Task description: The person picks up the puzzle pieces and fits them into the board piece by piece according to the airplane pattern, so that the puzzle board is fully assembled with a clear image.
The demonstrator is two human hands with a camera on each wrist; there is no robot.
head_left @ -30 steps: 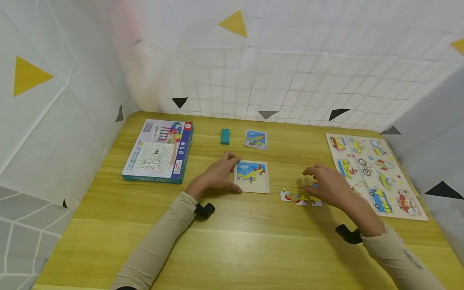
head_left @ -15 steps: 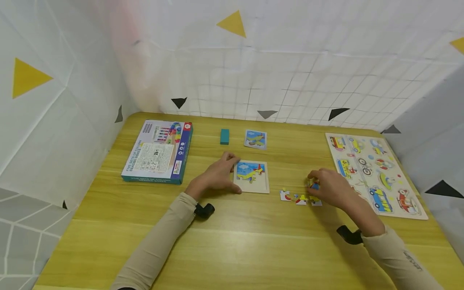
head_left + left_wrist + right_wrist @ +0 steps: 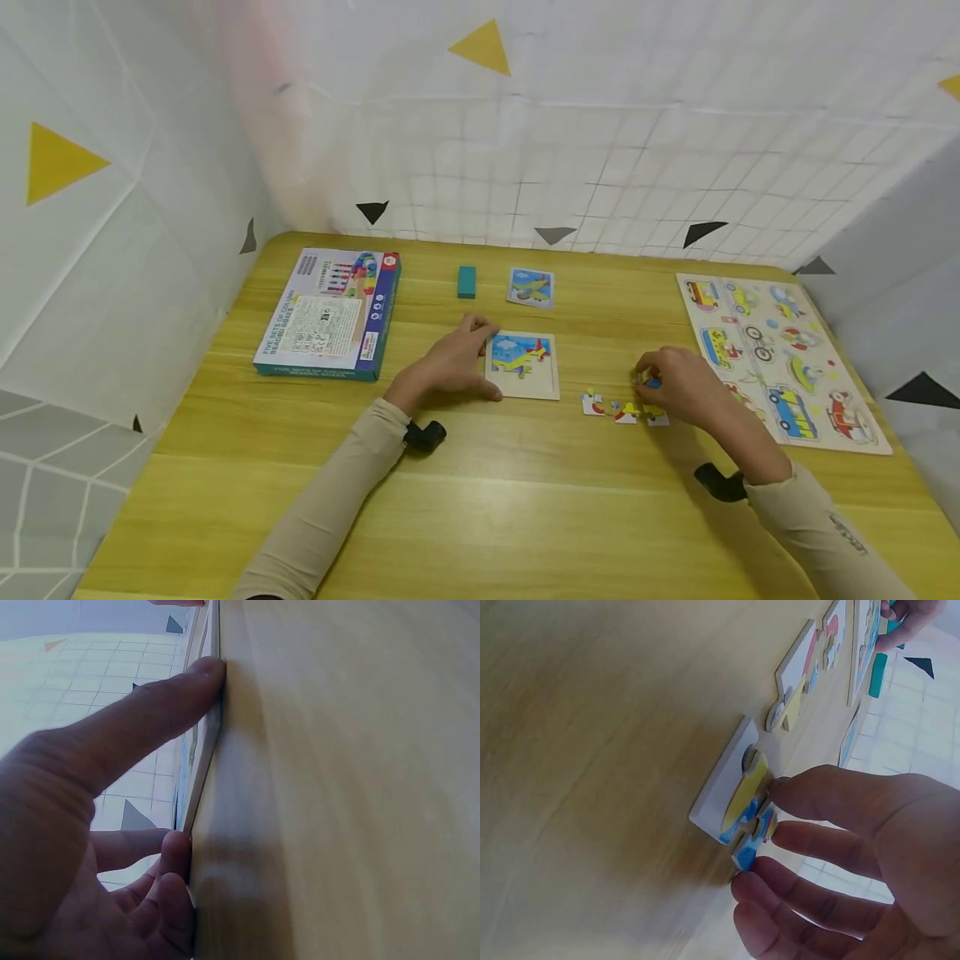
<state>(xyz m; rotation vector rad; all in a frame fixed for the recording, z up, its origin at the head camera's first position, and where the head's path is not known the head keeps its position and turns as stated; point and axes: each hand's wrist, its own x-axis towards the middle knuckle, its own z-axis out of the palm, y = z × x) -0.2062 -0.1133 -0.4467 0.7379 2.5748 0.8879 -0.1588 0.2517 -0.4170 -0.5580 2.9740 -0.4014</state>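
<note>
At the centre of the head view, your left hand (image 3: 453, 360) holds the left side of a square, pale wooden puzzle board (image 3: 528, 385), thumb and fingers spread wide, the thumb at its lower left and the fingers toward its upper left corner. The board lies flat on the yellow wood-grain table (image 3: 480, 525); a partial blue, yellow and red aeroplane picture fills its upper part, with bare pale wood below.

Right of centre, your right hand (image 3: 682, 387) pinches a small blue-patterned jigsaw piece (image 3: 747, 850) between thumb and fingers. Just beside it lies a white, yellow and blue jigsaw piece (image 3: 731, 780); whether the two touch, you cannot tell. Farther left in the head view, more loose white, red and yellow jigsaw pieces (image 3: 591, 406) lie between your right hand and the board.

Above the board sits a square aeroplane picture card (image 3: 531, 287), with a teal rectangular block (image 3: 467, 282) to its left. At middle left rests a flat white-and-blue cardboard box (image 3: 322, 317); at the right, a large pale wooden board with colourful vehicle pictures (image 3: 776, 327) lies near your right hand.
</note>
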